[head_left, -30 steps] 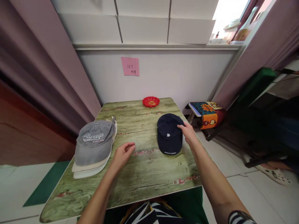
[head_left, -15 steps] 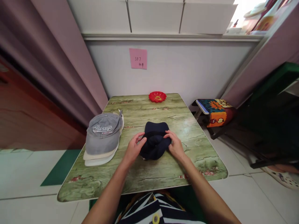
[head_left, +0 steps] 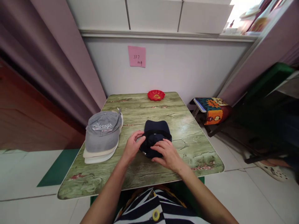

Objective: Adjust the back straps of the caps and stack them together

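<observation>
A navy cap [head_left: 157, 127] lies on the green wood-patterned table [head_left: 144, 177], its brim pointing away from me and its hollow side showing. My left hand [head_left: 134, 145] is at the cap's left edge, thumb and fingers apart around the rim. Over the cap's near right part rests my right hand [head_left: 167, 155], fingers spread and curved onto the fabric. At the table's left side sits a stack of caps, with a gray "Always" cap [head_left: 102, 132] on top and paler brims under it.
A red scalloped dish [head_left: 156, 95] stands at the table's back edge. Beyond is a white wall with a pink note [head_left: 136, 56]. To the right are a stool with a colourful cover [head_left: 213, 109] and another person's foot in a white clog [head_left: 272, 171].
My right hand has moved from the cap's right edge inward and nearer to me, over its near part. My left hand stays at the left edge. The view has shifted slightly.
</observation>
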### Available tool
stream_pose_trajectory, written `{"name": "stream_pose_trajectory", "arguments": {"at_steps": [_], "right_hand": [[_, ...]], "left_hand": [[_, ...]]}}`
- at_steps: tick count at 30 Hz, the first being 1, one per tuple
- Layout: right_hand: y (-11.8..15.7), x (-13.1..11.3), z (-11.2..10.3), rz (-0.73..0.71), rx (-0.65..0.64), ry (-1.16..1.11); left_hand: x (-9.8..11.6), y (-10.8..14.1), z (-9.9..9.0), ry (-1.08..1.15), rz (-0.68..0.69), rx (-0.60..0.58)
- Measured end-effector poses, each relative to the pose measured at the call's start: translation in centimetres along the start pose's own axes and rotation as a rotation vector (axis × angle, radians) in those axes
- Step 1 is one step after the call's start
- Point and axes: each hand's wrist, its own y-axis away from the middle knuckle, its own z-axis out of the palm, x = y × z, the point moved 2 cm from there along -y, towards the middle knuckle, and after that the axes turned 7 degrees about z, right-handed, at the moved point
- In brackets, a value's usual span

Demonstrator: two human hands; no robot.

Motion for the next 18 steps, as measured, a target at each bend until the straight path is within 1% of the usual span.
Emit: {"name": "stream_pose_trajectory", "arguments": {"at_steps": [2,4,6,8,9,10,12,14,16,18], "right_hand": [[-0.7,-0.1,0.3,-0.019,-0.003,-0.005],[-1.6,-0.3,-0.2,-0.018,0.025,-0.044],[-2.5,-0.1,-1.3,0.076,0.095,-0.145],[-3.3,0.4,-2.4,0.228,0.141,-0.317],[-3.6,0.7,-2.7,0.299,0.141,-0.419],[-3.9,1.1,-2.9,0.356,0.130,-0.524],[-4.2,1.7,-3.0,0.423,0.114,-0.718],[-4.2,1.9,-3.1,0.430,0.115,-0.834],[-4.0,1.6,-3.3,0.400,0.122,-0.843],[-3.6,1.0,-3.5,0.368,0.148,-0.803]], "left_hand": [[0.6,0.1,-0.3,-0.086,0.048,-0.008],[1.5,0.1,-0.5,-0.191,0.139,-0.059],[2.4,0.1,-0.4,-0.222,0.201,-0.193],[3.2,0.1,-0.1,-0.189,0.183,-0.354],[3.6,0.0,0.1,-0.176,0.164,-0.400],[3.9,-0.1,0.3,-0.171,0.155,-0.411],[4.6,-0.3,0.8,-0.168,0.181,-0.368],[5.1,-0.3,1.2,-0.149,0.234,-0.307],[5.3,-0.1,1.6,-0.147,0.273,-0.266],[5.3,0.5,1.9,-0.167,0.291,-0.214]]}}
